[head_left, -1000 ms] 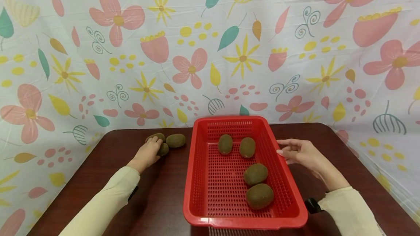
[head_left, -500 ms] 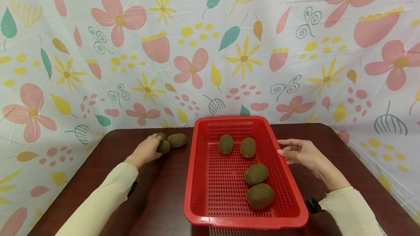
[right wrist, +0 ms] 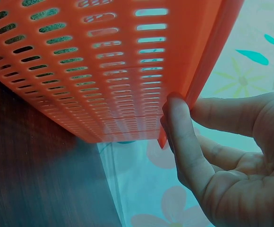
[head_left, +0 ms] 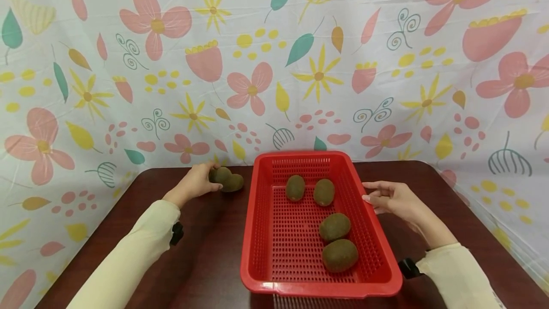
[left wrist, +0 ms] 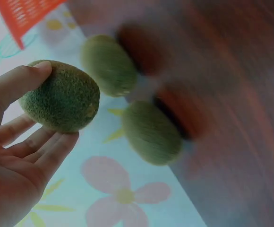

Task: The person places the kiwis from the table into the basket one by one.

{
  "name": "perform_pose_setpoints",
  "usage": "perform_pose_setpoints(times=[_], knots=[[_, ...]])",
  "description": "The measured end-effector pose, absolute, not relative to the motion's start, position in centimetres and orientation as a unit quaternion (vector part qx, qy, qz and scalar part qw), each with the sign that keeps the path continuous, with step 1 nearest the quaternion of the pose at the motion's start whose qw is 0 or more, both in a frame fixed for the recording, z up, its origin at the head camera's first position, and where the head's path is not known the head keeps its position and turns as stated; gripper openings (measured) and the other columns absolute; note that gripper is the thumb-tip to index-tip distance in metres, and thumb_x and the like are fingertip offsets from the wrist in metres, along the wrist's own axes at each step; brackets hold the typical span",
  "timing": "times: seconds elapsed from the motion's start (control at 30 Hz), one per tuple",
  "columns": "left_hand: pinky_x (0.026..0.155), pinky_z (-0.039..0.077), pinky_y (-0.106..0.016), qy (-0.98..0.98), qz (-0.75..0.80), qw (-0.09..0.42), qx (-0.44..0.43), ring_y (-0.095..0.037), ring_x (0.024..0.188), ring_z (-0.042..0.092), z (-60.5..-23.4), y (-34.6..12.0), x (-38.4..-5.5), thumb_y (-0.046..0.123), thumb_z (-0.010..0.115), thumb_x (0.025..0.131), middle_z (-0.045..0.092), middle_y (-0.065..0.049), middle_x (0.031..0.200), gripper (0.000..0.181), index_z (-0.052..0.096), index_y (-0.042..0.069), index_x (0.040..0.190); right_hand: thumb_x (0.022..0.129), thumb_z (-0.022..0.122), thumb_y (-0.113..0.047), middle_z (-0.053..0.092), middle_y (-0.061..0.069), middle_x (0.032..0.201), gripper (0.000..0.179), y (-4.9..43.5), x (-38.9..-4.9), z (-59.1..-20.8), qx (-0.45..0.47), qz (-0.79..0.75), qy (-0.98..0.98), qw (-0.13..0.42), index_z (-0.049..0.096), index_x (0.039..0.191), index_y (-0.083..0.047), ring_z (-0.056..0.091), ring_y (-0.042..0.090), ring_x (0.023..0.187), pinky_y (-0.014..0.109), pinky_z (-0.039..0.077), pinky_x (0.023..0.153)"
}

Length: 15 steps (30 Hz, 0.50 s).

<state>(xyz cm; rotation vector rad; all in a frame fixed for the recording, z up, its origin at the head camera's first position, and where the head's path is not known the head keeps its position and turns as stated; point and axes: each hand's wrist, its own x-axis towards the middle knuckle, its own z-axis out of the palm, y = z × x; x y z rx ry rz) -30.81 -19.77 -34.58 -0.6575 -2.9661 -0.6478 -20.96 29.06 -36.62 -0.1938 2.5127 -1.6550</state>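
My left hand (head_left: 196, 182) holds a brown fuzzy kiwi (left wrist: 61, 97) between thumb and fingers at the far left of the table. Beyond it in the left wrist view are two more kiwis, one (left wrist: 108, 66) upper and one (left wrist: 151, 135) lower, both blurred. In the head view, one kiwi (head_left: 234, 183) shows to the right of the held one, partly overlapped. My right hand (head_left: 392, 199) pinches the right rim of a red perforated plastic basket (right wrist: 123, 71), its fingertips and thumb at the lip. Several kiwis lie inside the basket, among them one (head_left: 295, 188) at the back.
The basket stands on a dark reddish-brown table (head_left: 206, 247), right of the middle. A white cloth (head_left: 274, 123) printed with flowers and leaves hangs behind the table. Kiwis (head_left: 340, 255) inside the basket lie mostly along its right side.
My left hand has gone from resting over the kiwi group to holding one, lifting it slightly and moving a little right. The right hand and the basket have stayed in place.
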Motion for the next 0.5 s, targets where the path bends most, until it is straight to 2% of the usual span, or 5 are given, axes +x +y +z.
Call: perform_pose_setpoints(times=[0.5], knots=[[0.089, 0.05, -0.046, -0.934, -0.308, 0.0, -0.179, -0.036, 0.11, 0.057, -30.4, -16.3, -30.7, 0.021, 0.076, 0.084, 0.057, -0.022, 0.124, 0.055, 0.055, -0.003, 0.129, 0.092, 0.067, -0.022, 0.067, 0.016, 0.101, 0.062, 29.0, -20.8, -36.5, -0.063, -0.544, 0.834, 0.062, 0.042, 0.139, 0.009, 0.068, 0.022, 0.083, 0.038, 0.057, 0.074]])
